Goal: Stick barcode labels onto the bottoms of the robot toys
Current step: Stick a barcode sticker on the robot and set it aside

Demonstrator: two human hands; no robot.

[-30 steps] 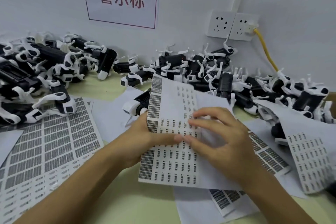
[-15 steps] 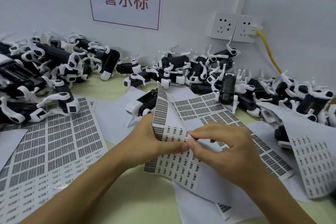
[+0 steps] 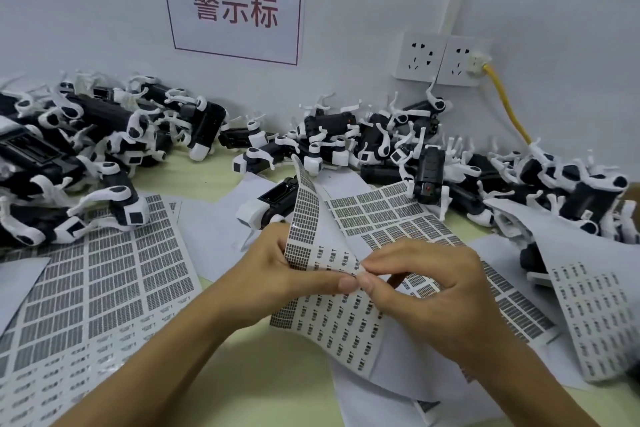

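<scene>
I hold a curled sheet of barcode labels (image 3: 329, 319) above the table's middle. My left hand (image 3: 280, 274) grips its left edge, thumb on top. My right hand (image 3: 426, 291) pinches at a small label on the sheet, thumb and forefinger meeting right beside my left thumb. The sheet's top strip bends upward and back. A black-and-white robot toy (image 3: 268, 203) lies on its side just behind my left hand, partly hidden by the sheet. Piles of the same robot toys stretch along the wall at the left (image 3: 79, 152) and the right (image 3: 433, 156).
More label sheets lie flat at the left (image 3: 104, 281), behind my hands (image 3: 381, 211) and at the right (image 3: 595, 315). Blank backing papers lie under them. Wall sockets (image 3: 440, 59) with a yellow cable (image 3: 505, 107) are at the back right. A sign (image 3: 235, 3) hangs on the wall.
The sheet, flat and facing me a second ago, has been bent and curled back at its top. My right hand went from lying flat on it to pinching at a label.
</scene>
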